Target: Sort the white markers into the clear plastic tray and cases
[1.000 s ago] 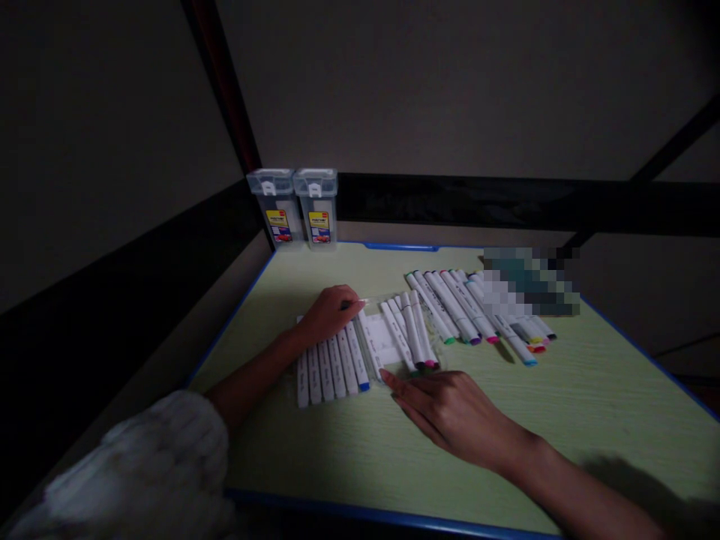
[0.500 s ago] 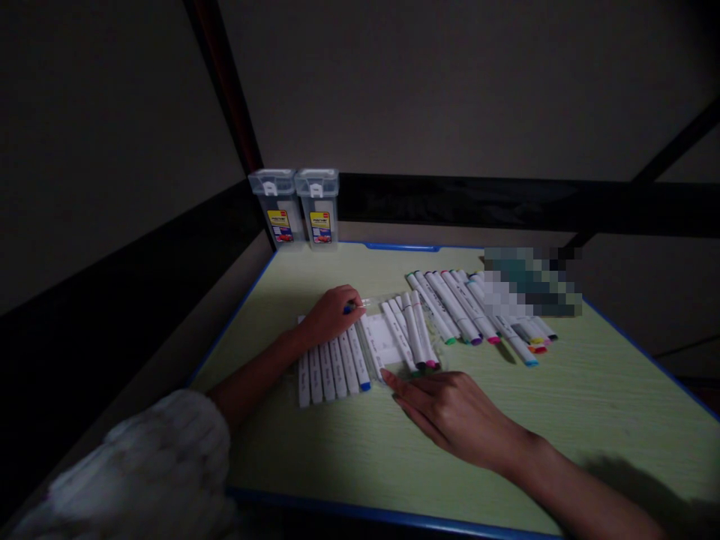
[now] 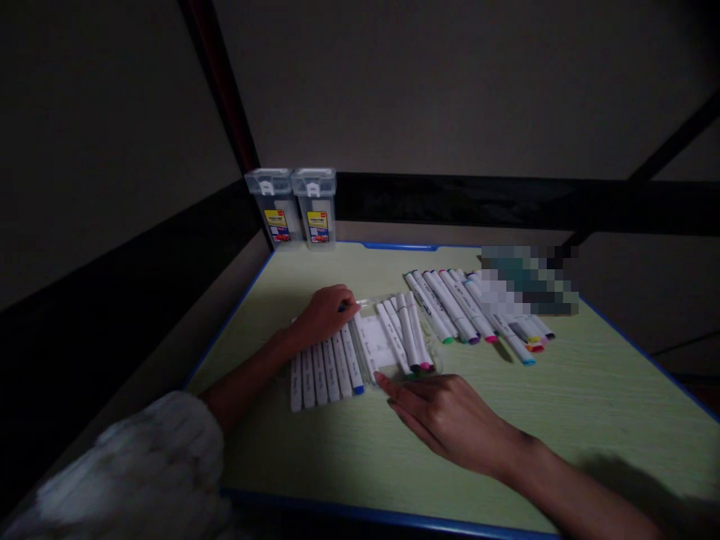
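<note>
My left hand [image 3: 323, 319] is closed, its fingertips around the far end of a white marker [image 3: 365, 349]. A small dark blue bit shows at those fingertips. The index finger of my right hand [image 3: 447, 416] is stretched out and touches this marker's near end, while the thumb is apart below. Left of that marker, several white markers [image 3: 320, 375] lie side by side, partly under my left hand; one has a blue end. A clear plastic tray [image 3: 436, 360] with a white panel [image 3: 379, 339] lies between my hands, with several loose markers [image 3: 413, 330] on its right side.
Two clear lidded boxes [image 3: 275, 206] with yellow labels stand at the back left corner. Several white markers with coloured ends [image 3: 450, 307] are spread at the back right, beside a pixelated patch. The pale green table [image 3: 349, 457] has a blue edge.
The view has shifted slightly. Both hands stay at the two ends of the same marker, which seems to have hardly moved.
</note>
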{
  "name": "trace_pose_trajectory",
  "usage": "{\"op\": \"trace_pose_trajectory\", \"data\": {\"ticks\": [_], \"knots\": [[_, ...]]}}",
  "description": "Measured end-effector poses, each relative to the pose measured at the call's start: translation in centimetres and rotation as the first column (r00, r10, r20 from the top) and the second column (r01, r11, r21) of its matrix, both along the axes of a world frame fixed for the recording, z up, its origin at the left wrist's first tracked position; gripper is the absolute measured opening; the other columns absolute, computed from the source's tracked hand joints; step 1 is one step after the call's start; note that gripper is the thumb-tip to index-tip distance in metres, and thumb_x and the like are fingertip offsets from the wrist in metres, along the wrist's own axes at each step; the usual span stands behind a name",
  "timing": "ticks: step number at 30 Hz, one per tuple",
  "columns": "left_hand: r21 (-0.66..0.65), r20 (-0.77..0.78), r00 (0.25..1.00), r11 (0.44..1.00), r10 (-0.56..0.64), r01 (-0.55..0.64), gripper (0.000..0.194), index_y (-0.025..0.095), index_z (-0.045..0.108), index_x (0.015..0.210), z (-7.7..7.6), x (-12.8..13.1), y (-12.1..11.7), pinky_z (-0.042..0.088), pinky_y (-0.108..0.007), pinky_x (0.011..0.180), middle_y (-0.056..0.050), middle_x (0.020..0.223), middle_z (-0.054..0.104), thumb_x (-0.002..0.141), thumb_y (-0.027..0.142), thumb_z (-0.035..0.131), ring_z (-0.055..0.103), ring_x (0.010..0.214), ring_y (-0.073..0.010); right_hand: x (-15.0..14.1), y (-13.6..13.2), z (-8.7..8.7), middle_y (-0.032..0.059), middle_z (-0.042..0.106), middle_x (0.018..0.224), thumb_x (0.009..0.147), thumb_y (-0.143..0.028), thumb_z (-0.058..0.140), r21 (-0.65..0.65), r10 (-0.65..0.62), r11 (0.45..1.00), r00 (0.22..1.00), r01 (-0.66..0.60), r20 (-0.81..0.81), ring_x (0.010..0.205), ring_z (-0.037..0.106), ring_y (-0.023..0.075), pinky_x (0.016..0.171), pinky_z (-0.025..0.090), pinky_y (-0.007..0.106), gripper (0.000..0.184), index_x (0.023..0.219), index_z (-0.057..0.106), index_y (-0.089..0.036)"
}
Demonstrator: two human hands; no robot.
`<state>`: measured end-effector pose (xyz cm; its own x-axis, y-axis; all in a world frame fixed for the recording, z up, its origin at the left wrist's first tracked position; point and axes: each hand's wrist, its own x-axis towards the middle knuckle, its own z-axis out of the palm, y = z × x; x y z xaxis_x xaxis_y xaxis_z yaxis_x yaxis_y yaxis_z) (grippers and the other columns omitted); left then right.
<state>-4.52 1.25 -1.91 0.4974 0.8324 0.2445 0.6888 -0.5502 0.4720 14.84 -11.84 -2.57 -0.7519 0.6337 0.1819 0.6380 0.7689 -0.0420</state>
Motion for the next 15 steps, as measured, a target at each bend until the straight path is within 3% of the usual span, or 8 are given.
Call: {"op": "trace_pose_trajectory", "data": {"ticks": [5,9,12,15], "knots": [[0.059,-0.087,0.994,0.997,0.061,-0.056,0.019,0.014,0.054,0.06,-0.18,0.05,-0.25,0.039,-0.033,0.078,-0.002,0.067,0.057,0.075,0.023,0.047,0.052,0.067,-0.0138,-0.1,-0.03,0.05,0.0037,0.065,0.071,0.08,-0.007,0.036,-0.025,0.018,1.0,1.0,-0.018,-0.002,0.055,0.057,0.0159,0.046,0.035,0.033,0.044,0.124,0.043,-0.007],[0.149,-0.125,0.989,0.987,0.075,-0.056,0.014,0.015,0.053,0.065,-0.63,0.09,-0.51,0.027,-0.044,0.094,-0.001,0.072,0.057,0.076,0.022,0.048,0.052,0.074,-0.0148,-0.11,-0.01,0.07,0.0039,0.066,0.071,0.08,-0.008,0.037,-0.042,0.015,0.999,1.0,-0.015,0.002,0.056,0.058,0.0163,0.047,0.036,0.032,0.044,0.124,0.043,-0.008],[0.18,-0.103,0.994,0.984,0.03,-0.011,0.009,0.015,0.053,0.07,-0.79,0.1,-0.53,0.033,-0.041,0.09,-0.003,0.076,0.056,0.075,0.019,0.047,0.051,0.078,-0.0161,-0.11,-0.01,0.08,0.0043,0.066,0.072,0.081,-0.009,0.036,-0.04,0.02,0.999,1.0,-0.02,-0.003,0.057,0.058,0.0163,0.048,0.037,0.033,0.044,0.124,0.042,-0.008],[0.177,-0.049,0.994,0.979,-0.094,0.102,0.01,0.014,0.053,0.081,-0.85,0.1,-0.41,0.041,-0.034,0.082,-0.006,0.086,0.056,0.075,0.013,0.045,0.05,0.085,-0.0169,-0.11,-0.01,0.12,0.0042,0.066,0.073,0.081,-0.008,0.036,-0.034,0.02,0.999,1.0,-0.02,0.003,0.057,0.059,0.0165,0.048,0.037,0.033,0.044,0.125,0.042,-0.008]]}}
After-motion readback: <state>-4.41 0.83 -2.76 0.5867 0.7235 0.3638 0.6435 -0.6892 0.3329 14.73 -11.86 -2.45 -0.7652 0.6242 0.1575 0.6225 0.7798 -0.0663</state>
